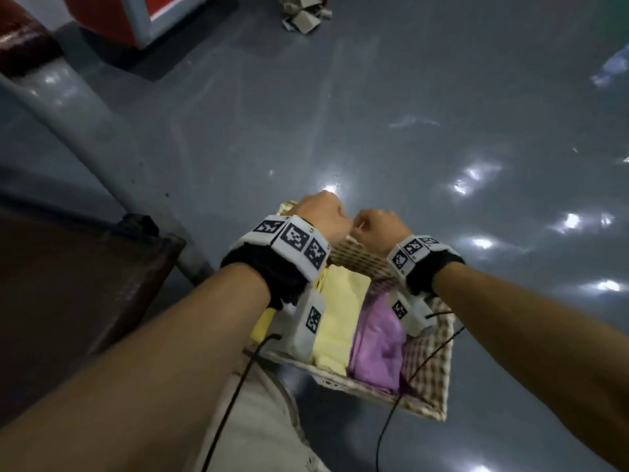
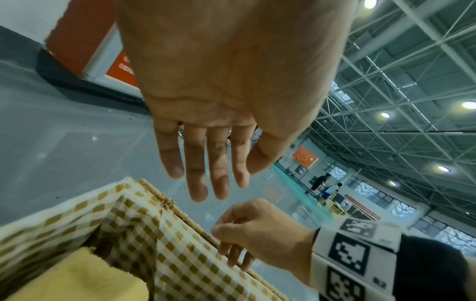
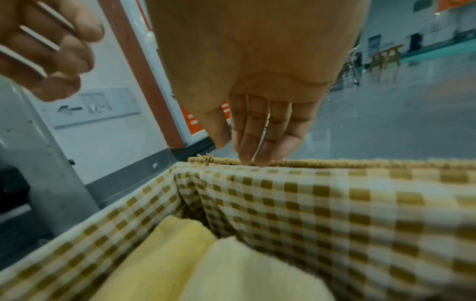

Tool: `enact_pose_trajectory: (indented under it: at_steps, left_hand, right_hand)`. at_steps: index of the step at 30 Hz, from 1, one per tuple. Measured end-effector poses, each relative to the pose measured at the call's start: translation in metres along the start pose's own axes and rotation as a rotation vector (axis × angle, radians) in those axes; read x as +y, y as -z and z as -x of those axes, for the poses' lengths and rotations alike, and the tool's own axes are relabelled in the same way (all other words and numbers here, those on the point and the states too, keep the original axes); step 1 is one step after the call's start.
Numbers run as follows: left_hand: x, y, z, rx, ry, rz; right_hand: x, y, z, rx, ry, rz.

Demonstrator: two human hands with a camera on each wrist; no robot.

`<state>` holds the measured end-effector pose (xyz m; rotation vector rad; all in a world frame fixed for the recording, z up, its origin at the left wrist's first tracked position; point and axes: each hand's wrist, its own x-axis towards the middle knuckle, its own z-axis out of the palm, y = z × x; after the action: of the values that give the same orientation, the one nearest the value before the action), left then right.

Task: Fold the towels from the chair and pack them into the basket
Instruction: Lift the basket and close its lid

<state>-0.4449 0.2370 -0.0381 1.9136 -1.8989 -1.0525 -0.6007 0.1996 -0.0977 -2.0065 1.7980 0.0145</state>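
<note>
The basket (image 1: 429,366) sits on the floor (image 1: 442,131) with yellow towels (image 1: 335,321) and a purple towel (image 1: 374,342) folded inside. The left hand (image 2: 206,101) hangs above it, fingers straight, holding nothing — the right hand (image 3: 257,101) lays relaxed fingertips on the far rim.

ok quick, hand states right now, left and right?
Left hand: open, fingers straight, holding nothing, above the basket.
Right hand: open, fingers straight, fingertips at the basket's far rim, gripping nothing.
</note>
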Motion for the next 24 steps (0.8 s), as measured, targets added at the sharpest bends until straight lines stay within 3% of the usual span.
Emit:
enact_pose_trajectory:
  at_steps: [4, 12, 15, 20, 24]
  left_hand:
    - [-0.008, 0.007, -0.026, -0.071, 0.05, -0.01]
    - [0.0, 0.02, -0.037, -0.252, 0.227, -0.104]
    - [-0.004, 0.025, -0.051, -0.204, 0.255, -0.088]
    - [-0.043, 0.001, -0.102, -0.064, 0.286, -0.091]
    - [-0.083, -0.035, -0.126, -0.08, 0.387, -0.052]
  right_hand:
    - [0.009, 0.009, -0.009, -0.027, -0.079, -0.007]
    - [0.066, 0.054, 0.035, -0.157, -0.371, -0.099]
    - [0.099, 0.065, 0.051, -0.123, -0.491, -0.139]
    - [0.158, 0.042, 0.04, 0.094, -0.711, -0.214]
    - [0.18, 0.001, 0.021, -0.002, -0.917, -0.259]
